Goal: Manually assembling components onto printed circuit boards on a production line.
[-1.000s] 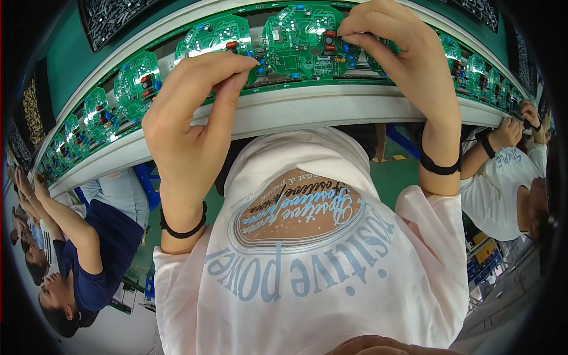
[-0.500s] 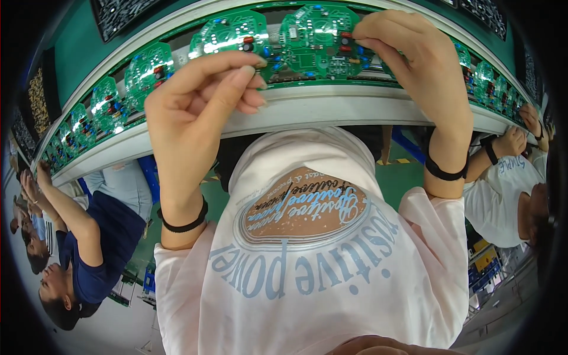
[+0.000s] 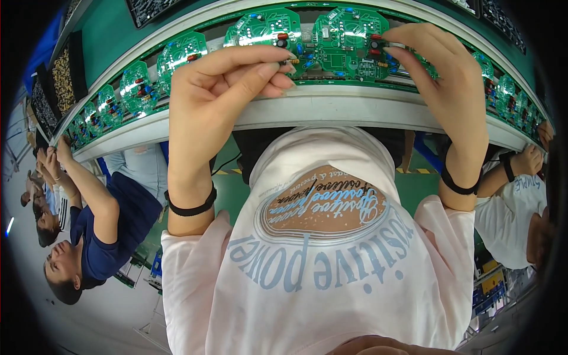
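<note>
Single head-worn fisheye, looking steeply down over the wearer's chest at the conveyor rail (image 3: 331, 109), close to both raised hands; edges bend hard. No second view.

Right hand (image 3: 449, 71) hides circuit board (image 3: 349, 44) edge.

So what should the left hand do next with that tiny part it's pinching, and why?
Probably ease it forward and down onto the green circuit board. The left hand pinches a small part just at that board's near-left edge, not yet seated as far as I can tell. The right hand has its fingertips on the board's right side, seemingly steadying it on the conveyor rail.
</note>
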Tool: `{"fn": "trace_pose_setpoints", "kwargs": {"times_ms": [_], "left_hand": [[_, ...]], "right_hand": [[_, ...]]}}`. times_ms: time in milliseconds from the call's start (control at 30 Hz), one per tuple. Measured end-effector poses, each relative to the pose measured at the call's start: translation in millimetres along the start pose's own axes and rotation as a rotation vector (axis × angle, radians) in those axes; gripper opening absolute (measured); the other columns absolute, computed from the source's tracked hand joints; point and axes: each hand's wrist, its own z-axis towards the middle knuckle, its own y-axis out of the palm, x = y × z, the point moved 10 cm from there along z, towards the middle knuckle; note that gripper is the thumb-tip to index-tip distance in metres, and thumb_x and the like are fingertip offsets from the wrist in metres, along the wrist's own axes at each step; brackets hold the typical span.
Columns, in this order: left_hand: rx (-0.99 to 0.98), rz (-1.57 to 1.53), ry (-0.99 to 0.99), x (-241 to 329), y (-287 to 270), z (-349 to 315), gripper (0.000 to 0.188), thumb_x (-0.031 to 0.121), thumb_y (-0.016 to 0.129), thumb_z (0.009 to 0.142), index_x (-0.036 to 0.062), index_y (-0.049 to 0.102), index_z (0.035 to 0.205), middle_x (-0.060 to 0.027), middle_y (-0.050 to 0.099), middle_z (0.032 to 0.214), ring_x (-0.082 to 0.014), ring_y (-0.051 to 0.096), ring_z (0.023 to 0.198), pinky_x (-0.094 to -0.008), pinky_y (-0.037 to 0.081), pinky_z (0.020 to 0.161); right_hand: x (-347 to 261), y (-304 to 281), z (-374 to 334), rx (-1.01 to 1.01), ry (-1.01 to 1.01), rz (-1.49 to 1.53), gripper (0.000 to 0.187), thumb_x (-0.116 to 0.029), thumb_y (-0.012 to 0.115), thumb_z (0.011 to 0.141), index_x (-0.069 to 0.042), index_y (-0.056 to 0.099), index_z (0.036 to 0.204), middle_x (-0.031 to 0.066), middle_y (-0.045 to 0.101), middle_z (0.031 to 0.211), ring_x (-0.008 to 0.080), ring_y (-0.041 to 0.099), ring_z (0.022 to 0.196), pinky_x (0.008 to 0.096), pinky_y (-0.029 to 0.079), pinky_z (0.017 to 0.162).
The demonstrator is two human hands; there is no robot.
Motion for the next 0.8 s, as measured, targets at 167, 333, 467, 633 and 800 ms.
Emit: {"fn": "trace_pose_setpoints", "kwargs": {"times_ms": [167,333,467,633,800], "left_hand": [[-0.002,0.188,0.066,23,-3,13,0.018,-0.001,0.066,0.098,-0.0057,0.073,0.114,-0.0116,0.076,0.101,-0.0160,0.074,0.089,-0.0258,0.059,0.080],[-0.151,0.864,0.316,56,13,35,0.015,0.004,0.070,0.097,-0.0022,0.074,0.110,-0.0065,0.076,0.101,-0.0126,0.072,0.088,-0.0242,0.057,0.080],[-0.294,1.013,0.420,74,42,54,0.009,-0.003,0.073,0.084,-0.0024,0.073,0.093,-0.0141,0.071,0.092,-0.0313,0.068,0.089,-0.0373,0.055,0.079],[-0.366,0.966,0.404,66,39,62,0.011,-0.002,0.075,0.082,-0.0016,0.073,0.093,-0.0144,0.071,0.093,-0.0323,0.067,0.090,-0.0391,0.055,0.079],[-0.431,0.944,0.295,63,40,69,0.011,-0.001,0.075,0.081,-0.0019,0.073,0.092,-0.0148,0.071,0.092,-0.0325,0.068,0.088,-0.0391,0.056,0.078]], "right_hand": [[-4,-21,-18,0.140,0.064,0.051,0.015,0.005,0.072,0.087,0.002,0.072,0.101,0.0106,0.075,0.100,0.0244,0.071,0.091,0.0297,0.054,0.080],[-8,-17,-34,0.367,0.030,0.202,0.013,0.008,0.076,0.083,0.003,0.073,0.095,0.0124,0.075,0.092,0.0247,0.072,0.083,0.0300,0.056,0.075],[-2,-10,-47,0.482,0.023,0.220,0.018,0.012,0.076,0.081,0.003,0.073,0.096,0.0121,0.076,0.092,0.0237,0.073,0.084,0.0292,0.056,0.075],[-2,-13,-51,0.531,0.058,0.212,0.017,0.013,0.075,0.081,0.005,0.073,0.096,0.0124,0.076,0.092,0.0229,0.073,0.083,0.0296,0.056,0.075],[-2,-10,-47,0.509,0.077,0.209,0.017,0.014,0.074,0.081,0.006,0.073,0.096,0.0126,0.076,0.093,0.0226,0.073,0.083,0.0293,0.056,0.075]]}}
